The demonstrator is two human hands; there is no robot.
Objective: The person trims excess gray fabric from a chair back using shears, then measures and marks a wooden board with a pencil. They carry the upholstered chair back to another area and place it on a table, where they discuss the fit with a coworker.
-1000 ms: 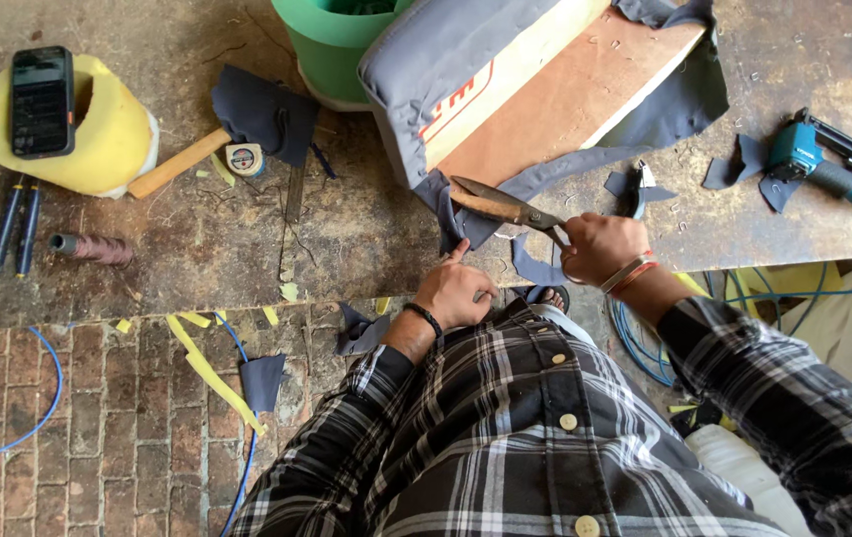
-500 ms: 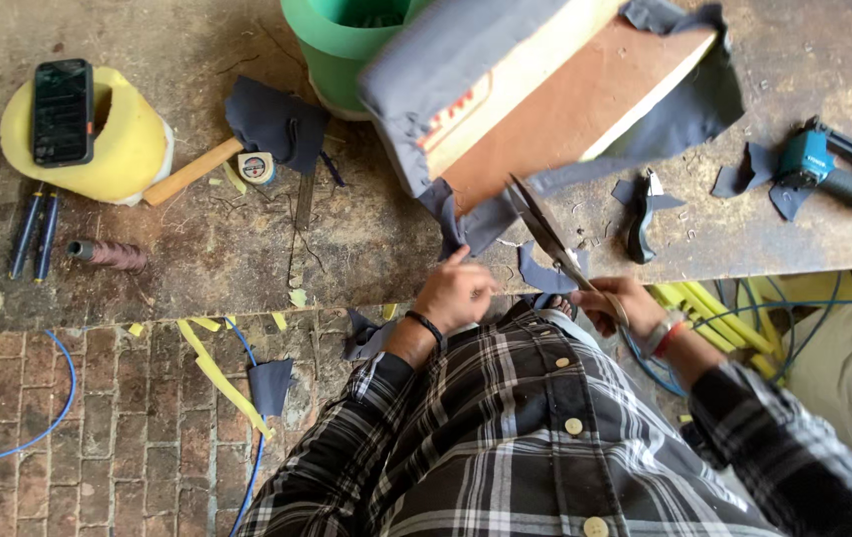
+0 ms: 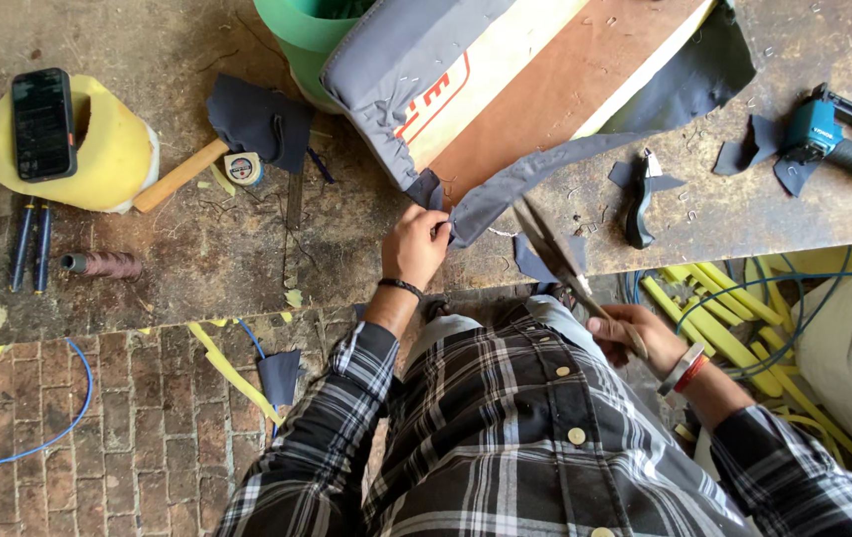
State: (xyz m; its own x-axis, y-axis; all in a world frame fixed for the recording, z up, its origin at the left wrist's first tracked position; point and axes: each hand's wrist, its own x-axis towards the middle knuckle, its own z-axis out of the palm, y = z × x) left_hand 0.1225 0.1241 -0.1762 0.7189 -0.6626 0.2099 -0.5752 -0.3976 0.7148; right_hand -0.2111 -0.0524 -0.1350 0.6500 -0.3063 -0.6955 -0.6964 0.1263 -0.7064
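- The fingers of the left hand (image 3: 418, 244) are pinched narrow on the loose flap of grey fabric (image 3: 535, 179), at the corner where it hangs off the cushion board (image 3: 545, 85).
- The right hand (image 3: 635, 338) is closed round the handles of a pair of scissors (image 3: 557, 251); the blades point up toward the flap and sit just below it, slightly parted.
- The cushion board lies tilted on the workbench (image 3: 207, 268), its wooden underside up, the grey cover wrapped round its edges. Its far end rests against a green bucket (image 3: 297, 30).
- Small dark offcuts (image 3: 535, 261) lie under the scissor blades, right where the cut line runs.
- Black-handled pliers (image 3: 638, 199) rest just right of the scissors on another scrap.
- A blue staple gun (image 3: 834, 139) lies well apart at the right end of the bench.
- To the left: a hammer (image 3: 182, 174), a small tape measure (image 3: 243, 167), a dark cloth piece (image 3: 257, 119), a yellow foam block (image 3: 98, 149) with a phone (image 3: 42, 123) on top, and a thread spool (image 3: 103, 265).
- Yellow strips and cables (image 3: 744, 308) crowd the floor beside the right wrist.
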